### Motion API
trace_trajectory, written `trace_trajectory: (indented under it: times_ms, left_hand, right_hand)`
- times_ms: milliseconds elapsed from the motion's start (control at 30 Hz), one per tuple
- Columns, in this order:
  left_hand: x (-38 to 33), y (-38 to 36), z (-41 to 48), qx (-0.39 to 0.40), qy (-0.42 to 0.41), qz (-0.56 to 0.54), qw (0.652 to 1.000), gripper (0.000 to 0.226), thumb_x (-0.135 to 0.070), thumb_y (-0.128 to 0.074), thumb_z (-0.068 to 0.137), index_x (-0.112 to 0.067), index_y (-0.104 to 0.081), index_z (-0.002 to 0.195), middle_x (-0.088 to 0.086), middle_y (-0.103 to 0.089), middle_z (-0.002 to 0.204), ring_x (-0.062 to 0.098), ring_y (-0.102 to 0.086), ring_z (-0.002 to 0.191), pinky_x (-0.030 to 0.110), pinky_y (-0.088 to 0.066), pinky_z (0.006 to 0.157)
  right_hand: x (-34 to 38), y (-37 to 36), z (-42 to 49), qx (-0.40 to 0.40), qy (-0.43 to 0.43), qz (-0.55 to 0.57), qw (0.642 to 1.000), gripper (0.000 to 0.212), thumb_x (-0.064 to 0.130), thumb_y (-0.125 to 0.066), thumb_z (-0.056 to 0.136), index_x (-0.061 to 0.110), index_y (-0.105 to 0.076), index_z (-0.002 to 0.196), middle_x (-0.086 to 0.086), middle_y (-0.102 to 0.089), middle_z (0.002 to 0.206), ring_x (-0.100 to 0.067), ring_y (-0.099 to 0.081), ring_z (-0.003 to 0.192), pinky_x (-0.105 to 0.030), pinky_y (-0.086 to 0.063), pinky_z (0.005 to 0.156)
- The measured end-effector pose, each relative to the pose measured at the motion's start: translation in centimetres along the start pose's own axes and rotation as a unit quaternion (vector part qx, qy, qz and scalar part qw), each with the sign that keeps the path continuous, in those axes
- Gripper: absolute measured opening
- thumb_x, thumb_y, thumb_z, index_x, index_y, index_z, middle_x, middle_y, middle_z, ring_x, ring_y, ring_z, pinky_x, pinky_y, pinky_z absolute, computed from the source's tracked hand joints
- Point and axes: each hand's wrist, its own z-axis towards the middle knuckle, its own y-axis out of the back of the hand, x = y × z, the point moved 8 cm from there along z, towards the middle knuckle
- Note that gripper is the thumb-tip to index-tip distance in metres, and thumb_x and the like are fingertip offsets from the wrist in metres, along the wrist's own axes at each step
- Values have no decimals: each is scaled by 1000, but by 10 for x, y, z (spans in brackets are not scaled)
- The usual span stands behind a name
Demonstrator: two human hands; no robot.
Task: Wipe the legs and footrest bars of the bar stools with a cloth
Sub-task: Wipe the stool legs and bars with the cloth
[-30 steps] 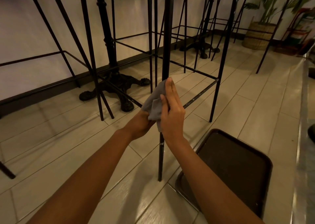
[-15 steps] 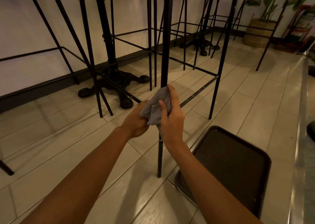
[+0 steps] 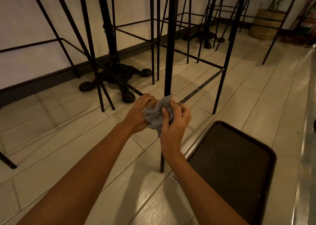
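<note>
A black metal bar stool leg [image 3: 169,41] runs down the middle of the view to the tiled floor. A grey cloth [image 3: 156,114] is bunched around this leg at the height where the footrest bars [image 3: 201,86] meet it. My left hand [image 3: 138,113] grips the cloth from the left. My right hand [image 3: 176,122] grips it from the right, thumb on the front of the cloth and fingers curled behind. The part of the leg inside the cloth is hidden.
Several more black stools stand behind and to the left, around an ornate cast-iron table base [image 3: 116,77]. A dark brown tray [image 3: 239,165] lies on the floor at the lower right. A wicker planter [image 3: 266,24] stands at the far right by the wall.
Both hands have slid the cloth down the stool leg, from above the footrest joint to the joint itself. My right hand's fingers have gone from straight to curled around the cloth.
</note>
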Motion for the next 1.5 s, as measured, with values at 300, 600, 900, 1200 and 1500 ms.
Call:
trace_trajectory:
  times_ms: [300,600,900,1200,1500]
  left_hand:
    - [9,-7,3,-34,-14,50,998,37,-37,-25,98,-13,-52,107,8,-50,109,19,-40,105,21,-26,95]
    - [8,-7,3,-41,-5,35,999,51,-44,-16,96,-12,-54,107,7,-49,111,19,-40,108,24,-27,96]
    - [9,-9,3,-35,-14,42,998,38,-37,-28,97,-11,-53,109,9,-50,112,20,-39,110,26,-29,97]
    - [9,-8,3,-43,18,26,999,46,-38,-18,97,-12,-55,108,7,-49,110,21,-41,113,30,-31,99]
    - [10,-10,3,-36,43,16,998,39,-34,-23,98,-12,-54,108,8,-48,113,24,-39,120,30,-26,103]
  right_hand:
    - [-13,-1,-16,29,-23,21,999,20,6,-52,89,2,-55,108,-5,-45,102,-13,-48,93,-29,-46,84]
    - [-16,2,-21,18,-20,11,1000,18,2,-55,87,-1,-57,105,-5,-47,98,-11,-48,90,-21,-45,81]
    - [-6,6,-13,-2,-14,41,999,10,-3,-52,88,-2,-59,95,-10,-50,92,-12,-50,83,-19,-45,76]
    - [-39,9,-43,20,-58,0,998,10,-3,-54,85,-1,-60,93,-3,-52,91,1,-48,84,-6,-40,78]
    - [-37,4,-45,-4,-114,37,993,24,-1,-56,87,-2,-59,111,-12,-59,108,-15,-56,103,-18,-46,91]
